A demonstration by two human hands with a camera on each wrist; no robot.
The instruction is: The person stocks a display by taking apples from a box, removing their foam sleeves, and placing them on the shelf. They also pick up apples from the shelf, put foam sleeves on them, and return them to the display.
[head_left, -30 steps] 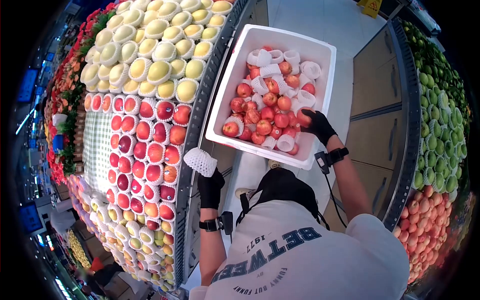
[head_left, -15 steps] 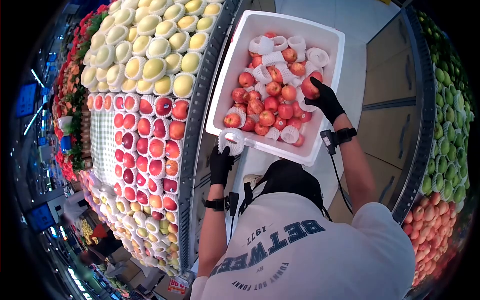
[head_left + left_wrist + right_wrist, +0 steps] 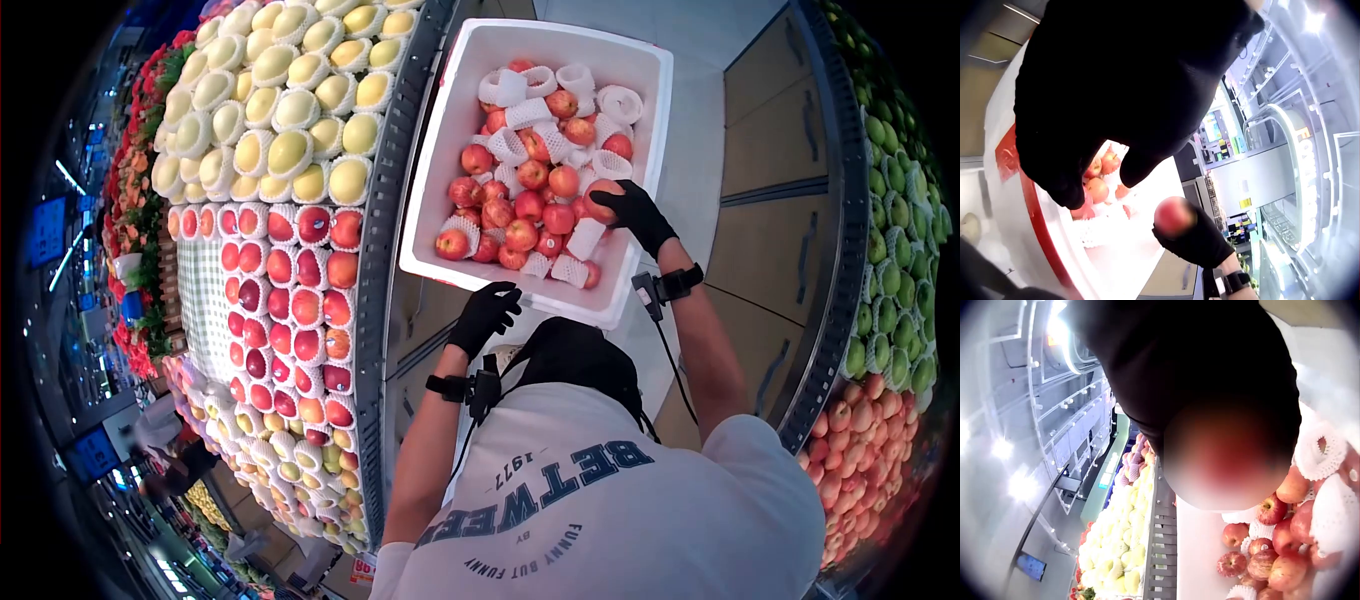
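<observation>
A red apple is gripped in my black-gloved right hand, above the right side of a white foam box. The same apple shows in the left wrist view; close up it is blurred in the right wrist view. My gloved left hand, loosely curled, holds nothing at the box's near rim. Inside the box lie several red apples, loose among white foam net sleeves, some partly tucked in the netting.
On the left, a sloped display carries rows of netted red apples and yellow-green fruit. To the right stand wooden cabinets under a display of green fruit and pinkish fruit.
The right hand has lifted an apple from the pile and shifted slightly left with it. The left hand moved from the display side to the box rim and let go of its foam net.
</observation>
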